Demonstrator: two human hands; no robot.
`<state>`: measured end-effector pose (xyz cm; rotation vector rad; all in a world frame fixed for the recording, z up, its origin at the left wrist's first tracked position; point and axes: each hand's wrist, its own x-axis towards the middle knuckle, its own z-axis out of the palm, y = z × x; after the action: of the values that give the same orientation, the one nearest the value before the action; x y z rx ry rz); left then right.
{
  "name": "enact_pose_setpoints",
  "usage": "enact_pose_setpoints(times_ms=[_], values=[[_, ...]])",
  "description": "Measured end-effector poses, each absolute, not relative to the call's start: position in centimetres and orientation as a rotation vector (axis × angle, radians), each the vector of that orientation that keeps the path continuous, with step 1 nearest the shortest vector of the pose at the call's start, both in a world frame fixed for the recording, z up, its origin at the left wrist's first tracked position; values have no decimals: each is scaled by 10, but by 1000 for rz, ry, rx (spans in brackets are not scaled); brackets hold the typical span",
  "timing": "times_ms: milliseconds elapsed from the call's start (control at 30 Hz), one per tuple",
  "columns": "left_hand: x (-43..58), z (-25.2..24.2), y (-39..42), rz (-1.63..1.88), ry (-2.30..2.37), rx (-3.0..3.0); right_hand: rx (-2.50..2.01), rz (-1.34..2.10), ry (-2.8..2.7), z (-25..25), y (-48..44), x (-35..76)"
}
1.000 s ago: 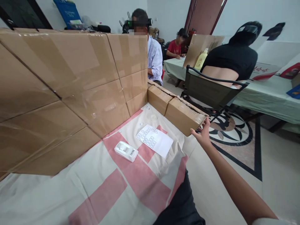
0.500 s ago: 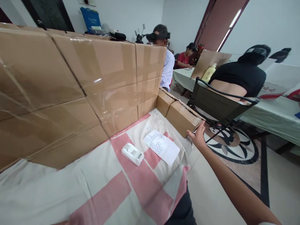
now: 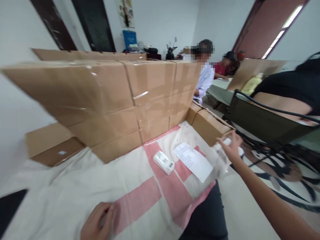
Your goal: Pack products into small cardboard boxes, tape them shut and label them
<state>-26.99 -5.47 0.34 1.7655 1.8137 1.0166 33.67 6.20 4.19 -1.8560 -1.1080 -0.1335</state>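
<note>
On the patterned cloth (image 3: pixel 125 180), at the lower edge of the view, my left hand (image 3: pixel 97 221) lies loosely curled, and I see nothing in it. My right hand (image 3: pixel 232 145) is at the near end of the low cardboard box (image 3: pixel 210 125), fingers pinched. From it hangs a whitish, see-through plastic bag (image 3: pixel 218 161), smeared by motion, so its contents are unclear. Between the hands rest a white plastic device (image 3: pixel 163 162) with a small dark window and a white sheet of paper (image 3: pixel 193 161) printed with rows of small outlined shapes.
A tall wall of taped cardboard boxes (image 3: pixel 152 80) stands behind the cloth. An open box (image 3: pixel 53 143) lies at left, and a dark flat object (image 3: pixel 11 208) at the left edge. Beyond are a folding chair (image 3: pixel 270 123) with a seated person, and other people at a table.
The view has swung left. My left hand has come into view at the bottom. My right hand, earlier touching the box end, now has the whitish bag in it.
</note>
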Motion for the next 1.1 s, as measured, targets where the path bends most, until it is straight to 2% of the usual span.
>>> enact_pose_setpoints(times_ms=[67,200,367,500,633,733,900,1100], values=[[-272,8,-54,1103,1773,1704,-1675,-300,-1011,54,63,315],[-320,15,-39,1274,1869,1639,-1292,-347,-1241,86,88,209],[-410,25,9,1346,2125,1607,-843,82,-1821,104,102,0],[-446,36,72,1150,2452,1903,-580,460,-2054,62,98,-152],[-464,42,135,895,2545,2041,-698,524,-2257,6,96,-251],[-481,34,163,923,2579,1998,-645,465,-2467,-16,102,-278],[-504,5,170,1254,2717,1791,-772,430,-2457,-16,120,-280],[-512,-6,178,1253,2851,1617,-1026,101,-2676,1,156,-325]])
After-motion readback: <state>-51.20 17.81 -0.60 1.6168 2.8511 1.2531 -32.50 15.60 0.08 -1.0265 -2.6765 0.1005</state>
